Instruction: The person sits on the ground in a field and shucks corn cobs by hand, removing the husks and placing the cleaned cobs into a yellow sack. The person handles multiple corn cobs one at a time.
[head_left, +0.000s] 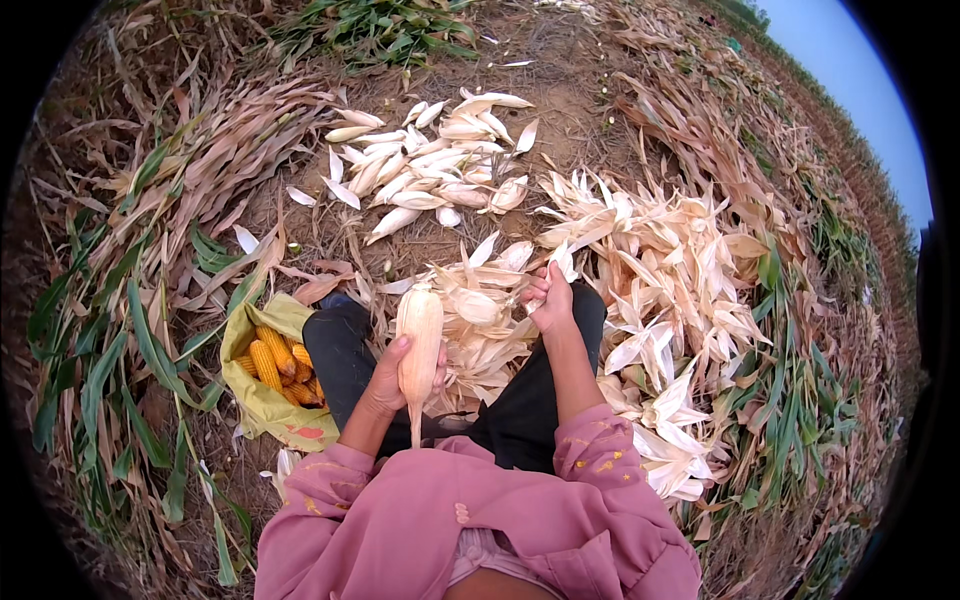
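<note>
My left hand (390, 373) is closed around an ear of corn (420, 341) still wrapped in pale husk, its pointed tip towards my body. In my right hand (553, 301) are pale husk leaves (562, 262), gripped over my right knee, apart from the ear. Loose stripped husks (480, 360) lie between my legs. By my left knee stands a yellow-green woven sack (244, 367), its mouth spread wide around several bare yellow corn cobs (271, 360). The far side of the ear and some of my left fingers are hidden.
Ahead on the soil (566, 112) lies a pile of unhusked ears (427, 165). A large heap of husks (667, 262) spreads to my right. Dry cornstalks (225, 157) lie on the left, and more stalks with green leaves (802, 405) on the right.
</note>
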